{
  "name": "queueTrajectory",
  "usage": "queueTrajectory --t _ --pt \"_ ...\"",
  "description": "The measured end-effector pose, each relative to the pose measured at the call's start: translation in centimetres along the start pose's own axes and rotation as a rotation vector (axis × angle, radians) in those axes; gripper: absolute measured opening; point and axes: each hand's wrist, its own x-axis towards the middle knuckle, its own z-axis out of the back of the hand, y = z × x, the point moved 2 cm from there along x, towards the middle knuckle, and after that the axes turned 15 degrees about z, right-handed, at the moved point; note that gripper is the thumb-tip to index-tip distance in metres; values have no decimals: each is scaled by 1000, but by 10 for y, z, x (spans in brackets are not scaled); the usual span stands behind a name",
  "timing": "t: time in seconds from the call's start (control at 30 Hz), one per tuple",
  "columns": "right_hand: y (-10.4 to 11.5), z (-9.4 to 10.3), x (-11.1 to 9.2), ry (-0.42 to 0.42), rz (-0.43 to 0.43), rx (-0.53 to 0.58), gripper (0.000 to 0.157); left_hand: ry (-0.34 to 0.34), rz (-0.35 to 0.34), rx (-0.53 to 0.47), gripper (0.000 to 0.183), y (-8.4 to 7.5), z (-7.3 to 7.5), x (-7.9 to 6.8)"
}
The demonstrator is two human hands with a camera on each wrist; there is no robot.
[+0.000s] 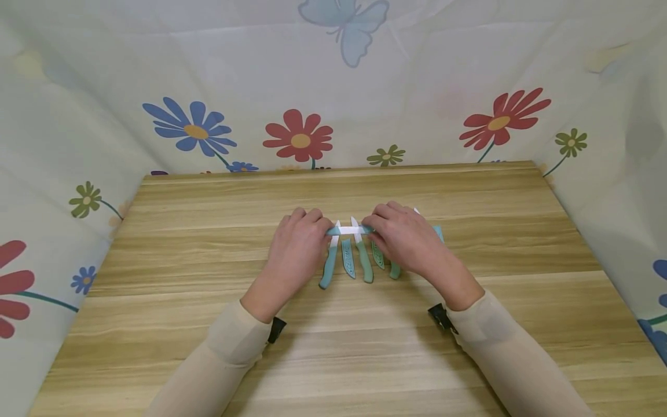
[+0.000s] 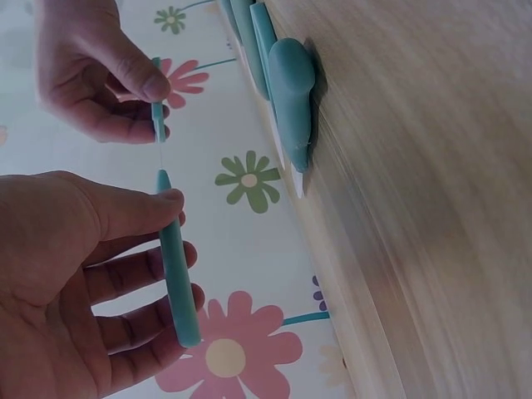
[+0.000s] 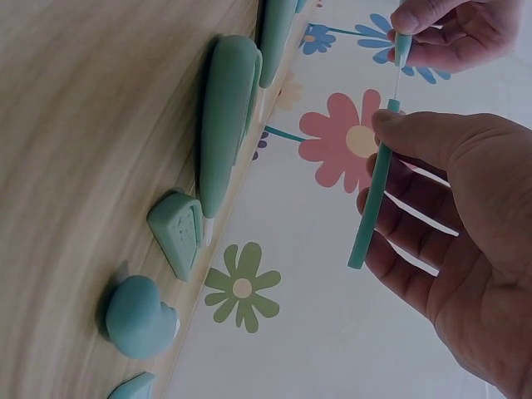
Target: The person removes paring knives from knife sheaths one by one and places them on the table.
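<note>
Above the table my left hand pinches the teal handle of a small knife, thumb on one side and fingers on the other. Its white blade points right, bare in the middle. My right hand grips a teal blade sheath, and the blade's tip end is hidden at or in the sheath's mouth. Below them on the table lie a blue-handled knife, a blue sheath, a green-handled knife and a green sheath.
Partly under my right hand is another green handle, with a blue piece beyond it. The wooden table ends at a flower-printed cloth at the back and sides.
</note>
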Motion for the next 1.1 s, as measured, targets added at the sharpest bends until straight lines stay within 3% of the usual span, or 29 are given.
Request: queueTrajectory --t 1.1 --pt "-2 3 0 7 -16 15 23 10 9 12 17 7 1 3"
